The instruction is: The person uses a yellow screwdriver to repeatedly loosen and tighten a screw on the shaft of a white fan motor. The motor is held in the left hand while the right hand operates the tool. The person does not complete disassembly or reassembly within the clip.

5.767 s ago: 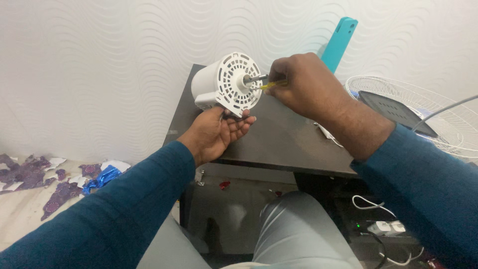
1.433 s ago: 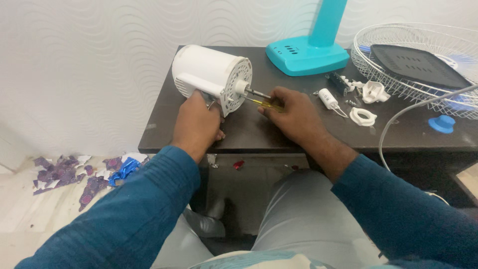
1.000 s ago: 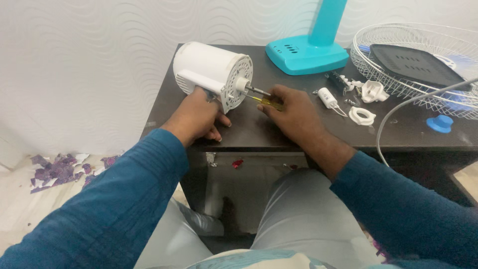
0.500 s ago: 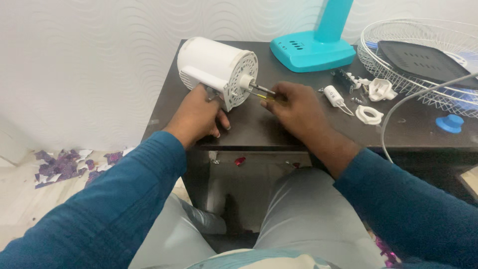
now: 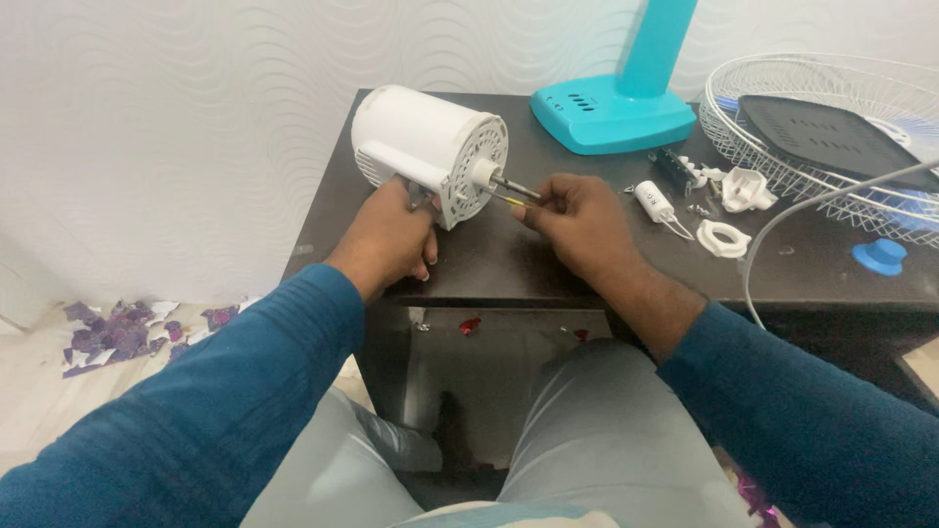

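A white fan motor housing [image 5: 425, 147] lies on its side at the far left part of the dark bench [image 5: 509, 259], its perforated round face turned to the right with a short metal shaft sticking out of the middle. The left hand [image 5: 386, 240] wraps around the near underside of the housing, fingers curled on the bracket below its face, holding it steady against the bench top. The right hand [image 5: 577, 220] sits just to the right of the housing, fingers pinched closed around a thin screwdriver [image 5: 514, 196] with a yellowish handle; its tip points left and meets the face of the housing just below the shaft.

Farther back on the bench stands a turquoise fan base [image 5: 611, 112] with its column rising out of view. To the right of the right hand lie small loose parts: a white cylindrical capacitor [image 5: 653, 202] with wires, a white plastic ring [image 5: 722, 239], a white knob-like piece [image 5: 743, 189] and a small dark strip near them. At the far right, a white wire fan grille [image 5: 792, 108] rests with a dark flat panel [image 5: 827, 137] lying in it, and a blue round cap [image 5: 880, 256] sits near the bench's right edge. A grey cable [image 5: 782, 220] arcs across the right side. On the floor at the left lie purple and white paper scraps [image 5: 127, 328].
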